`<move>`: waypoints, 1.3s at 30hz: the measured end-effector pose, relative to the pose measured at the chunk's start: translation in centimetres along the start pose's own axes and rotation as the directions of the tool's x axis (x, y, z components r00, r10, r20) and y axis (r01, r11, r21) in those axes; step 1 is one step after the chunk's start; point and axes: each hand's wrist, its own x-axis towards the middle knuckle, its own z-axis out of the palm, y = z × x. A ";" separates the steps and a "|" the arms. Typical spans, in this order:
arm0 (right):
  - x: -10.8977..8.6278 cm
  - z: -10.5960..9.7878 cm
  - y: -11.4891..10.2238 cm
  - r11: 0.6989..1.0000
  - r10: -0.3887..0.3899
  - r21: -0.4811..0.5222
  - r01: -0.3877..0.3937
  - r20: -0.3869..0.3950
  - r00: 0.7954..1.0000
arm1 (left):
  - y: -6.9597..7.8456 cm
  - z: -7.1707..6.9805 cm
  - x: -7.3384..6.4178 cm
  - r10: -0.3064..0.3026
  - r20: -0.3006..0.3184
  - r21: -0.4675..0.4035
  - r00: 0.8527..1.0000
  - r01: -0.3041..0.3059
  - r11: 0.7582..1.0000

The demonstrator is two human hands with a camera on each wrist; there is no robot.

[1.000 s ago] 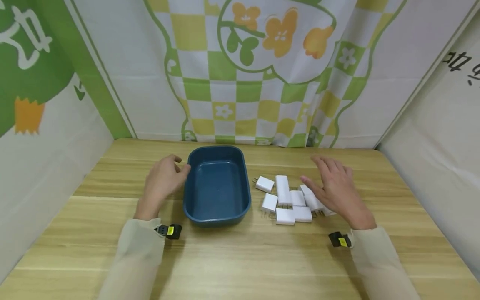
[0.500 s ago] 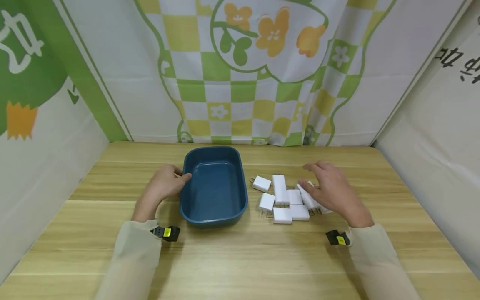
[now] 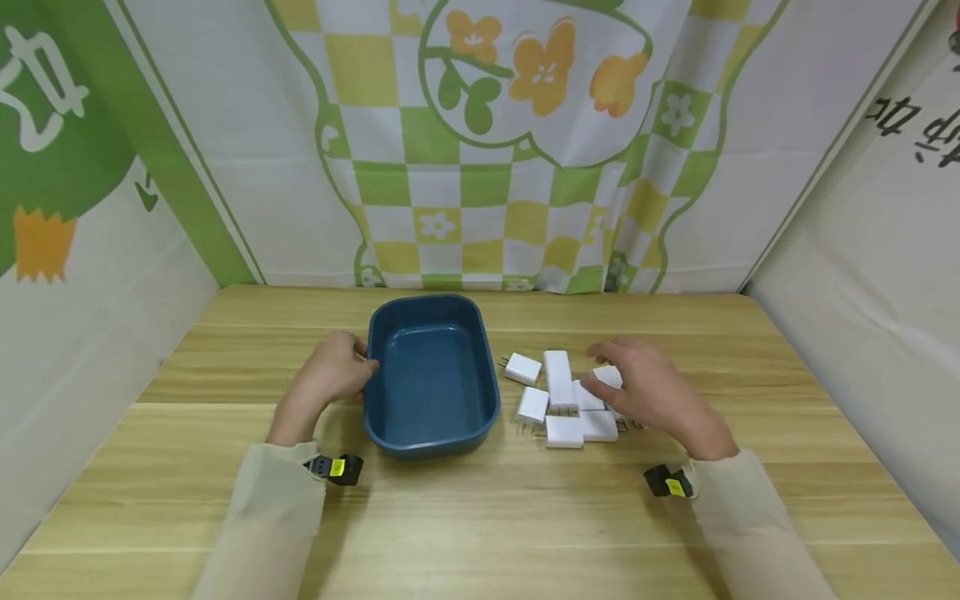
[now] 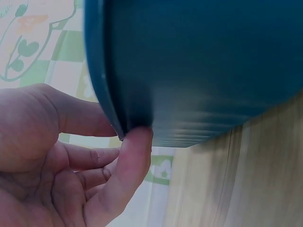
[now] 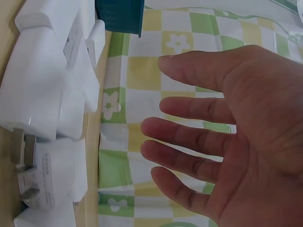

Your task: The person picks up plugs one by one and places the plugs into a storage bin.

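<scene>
A deep blue rectangular bin [image 3: 431,383] with rounded corners stands on the table, nothing inside it. My left hand [image 3: 327,375] pinches its left rim; in the left wrist view the thumb and a finger [image 4: 135,161] lie on either side of the blue wall [image 4: 203,61]. To the right of the bin lies a loose group of white charger plugs [image 3: 559,379] with metal prongs. My right hand [image 3: 652,387] hovers over the right side of this group, hiding some plugs. The right wrist view shows its fingers [image 5: 184,135] spread and holding nothing, beside the plugs [image 5: 33,85].
One plug [image 3: 522,368] lies slightly apart, between the bin and the others. A checked, flowered curtain [image 3: 487,200] closes off the back of the wooden table [image 3: 480,525]. Fabric walls stand at left and right.
My left hand has come down to the bin's left rim and taken hold of it. My right hand has shifted left and closer over the plugs, its fingers still free.
</scene>
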 end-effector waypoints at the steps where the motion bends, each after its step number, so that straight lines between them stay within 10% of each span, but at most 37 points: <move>1: 0.0 0.1 -0.1 1.000 -0.005 -0.001 0.005 0.004 1.000 | 0.0 0.0 0.0 -0.002 0.001 -0.004 1.000 0.002 1.000; 18: 0.4 1.8 -2.7 0.999 -0.017 0.038 0.007 0.264 0.964 | 0.9 0.7 -0.5 0.028 0.026 -0.010 0.999 -0.027 1.000; 39: 0.2 3.5 -3.0 0.990 -0.131 -0.025 0.141 0.237 0.963 | 1.6 0.9 -0.8 0.053 0.067 0.022 0.996 -0.054 0.998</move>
